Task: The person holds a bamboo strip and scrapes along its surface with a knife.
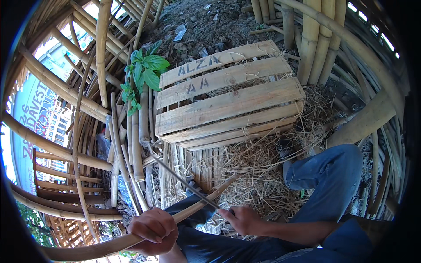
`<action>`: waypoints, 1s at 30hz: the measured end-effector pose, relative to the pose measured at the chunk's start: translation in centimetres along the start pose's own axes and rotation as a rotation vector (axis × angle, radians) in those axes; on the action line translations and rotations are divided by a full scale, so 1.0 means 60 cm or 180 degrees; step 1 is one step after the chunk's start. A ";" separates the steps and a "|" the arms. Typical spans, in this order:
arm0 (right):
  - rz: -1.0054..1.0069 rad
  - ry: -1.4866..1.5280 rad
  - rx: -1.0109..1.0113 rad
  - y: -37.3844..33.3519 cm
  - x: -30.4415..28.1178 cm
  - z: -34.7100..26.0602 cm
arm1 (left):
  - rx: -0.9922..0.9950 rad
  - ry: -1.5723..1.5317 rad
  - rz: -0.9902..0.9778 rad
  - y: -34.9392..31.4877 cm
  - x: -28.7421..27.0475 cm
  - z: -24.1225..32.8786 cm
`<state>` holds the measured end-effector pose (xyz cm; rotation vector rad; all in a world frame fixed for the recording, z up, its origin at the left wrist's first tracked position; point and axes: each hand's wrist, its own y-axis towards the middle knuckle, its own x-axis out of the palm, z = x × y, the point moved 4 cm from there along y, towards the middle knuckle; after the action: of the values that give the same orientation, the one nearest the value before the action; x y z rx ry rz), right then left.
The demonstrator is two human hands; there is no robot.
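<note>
My left hand [154,230] is closed around a long bamboo strip [197,205] at the lower left. The strip runs from the lower left edge up past my right hand, its tip over the straw. My right hand [242,220] grips the dark handle of a long knife [177,176], thumb stretched along it. The narrow grey blade points up and left and crosses the strip, the blade appearing to lie over it. Whether its edge touches the bamboo I cannot tell. Most of the knife's handle is hidden in my fist.
A slatted wooden crate [228,103] lies ahead, with straw [258,188] around its near side. Bamboo poles [136,131] and a leafy plant [147,70] are left of it. Bamboo frames [57,149] stand at the left, thick poles [313,44] at the right. My bent knee [342,162] is at the right.
</note>
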<state>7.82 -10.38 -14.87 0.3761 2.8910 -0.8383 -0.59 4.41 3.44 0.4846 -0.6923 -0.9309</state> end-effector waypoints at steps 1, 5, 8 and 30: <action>-0.0009 0.0044 0.0237 0.006 -0.005 0.005 | 0.0006 0.0005 -0.0018 0.000 0.001 0.000; -0.0144 -0.0014 0.0418 0.008 -0.004 0.011 | 0.0016 -0.0117 0.0006 0.002 -0.002 0.001; -0.0068 -0.0001 0.0047 0.000 0.000 0.006 | 0.0065 -0.0001 -0.0022 0.000 -0.003 0.002; -0.0097 0.0087 0.0099 0.013 0.024 0.044 | 0.0107 0.0118 0.0265 -0.002 -0.023 0.002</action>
<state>6.75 -10.88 -17.73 0.3500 2.9191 -0.8909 -1.29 5.52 3.00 0.4980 -0.6903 -0.8314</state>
